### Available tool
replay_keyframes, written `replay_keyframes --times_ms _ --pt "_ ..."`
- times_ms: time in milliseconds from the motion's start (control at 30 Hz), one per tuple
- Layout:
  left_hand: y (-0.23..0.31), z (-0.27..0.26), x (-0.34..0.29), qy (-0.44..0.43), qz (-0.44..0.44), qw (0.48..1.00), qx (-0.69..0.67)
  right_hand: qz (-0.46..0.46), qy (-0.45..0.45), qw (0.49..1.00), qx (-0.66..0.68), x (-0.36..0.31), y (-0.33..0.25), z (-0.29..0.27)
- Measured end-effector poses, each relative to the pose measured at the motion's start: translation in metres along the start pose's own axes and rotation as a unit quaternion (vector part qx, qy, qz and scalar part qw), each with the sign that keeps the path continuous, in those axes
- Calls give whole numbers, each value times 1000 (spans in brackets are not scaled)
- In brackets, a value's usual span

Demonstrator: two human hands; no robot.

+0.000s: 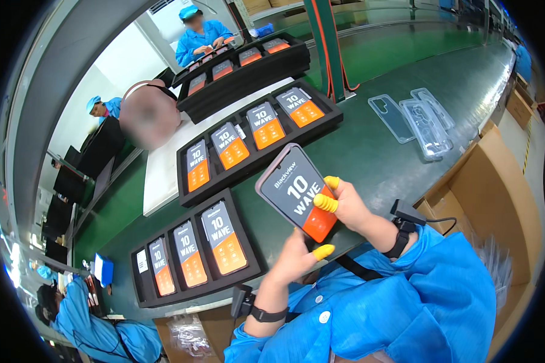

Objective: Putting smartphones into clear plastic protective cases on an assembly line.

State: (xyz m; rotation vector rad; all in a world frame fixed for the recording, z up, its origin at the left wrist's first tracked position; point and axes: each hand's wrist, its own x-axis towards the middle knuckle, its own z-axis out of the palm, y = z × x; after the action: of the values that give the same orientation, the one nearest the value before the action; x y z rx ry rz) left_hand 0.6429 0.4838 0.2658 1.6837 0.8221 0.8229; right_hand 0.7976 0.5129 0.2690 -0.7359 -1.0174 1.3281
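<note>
A smartphone (297,187) with a grey and orange printed front film and a pinkish rim is tilted above the green bench, held in both hands. My right hand (352,207) grips its right edge, yellow finger cots on the thumb and a finger. At its lower edge my left hand (292,259) is closed, a yellow cot on the thumb; some of its fingers are hidden behind. Left of the hands lies a black foam tray (248,275) with three similar phones and one slot without a phone. Beyond it a second black tray (184,195) holds several more.
Three clear phone cases (427,127) lie at the right. An open cardboard box (508,187) with clear plastic pieces stands beside my right arm. Farther off are stacked black trays (248,75), a green post (328,48) and a co-worker (203,39). Another person (91,314) sits lower left.
</note>
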Motion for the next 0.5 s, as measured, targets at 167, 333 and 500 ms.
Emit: replay_keyframes --times_ms 167,333,500 --pt "4 -12 -6 168 -35 979 109 -55 37 997 37 6 16 42" --pt "9 -31 -27 247 -72 952 169 -86 22 996 -10 8 37 68" --pt "-11 -132 -99 347 55 920 -175 -164 -106 945 -262 19 34 33"
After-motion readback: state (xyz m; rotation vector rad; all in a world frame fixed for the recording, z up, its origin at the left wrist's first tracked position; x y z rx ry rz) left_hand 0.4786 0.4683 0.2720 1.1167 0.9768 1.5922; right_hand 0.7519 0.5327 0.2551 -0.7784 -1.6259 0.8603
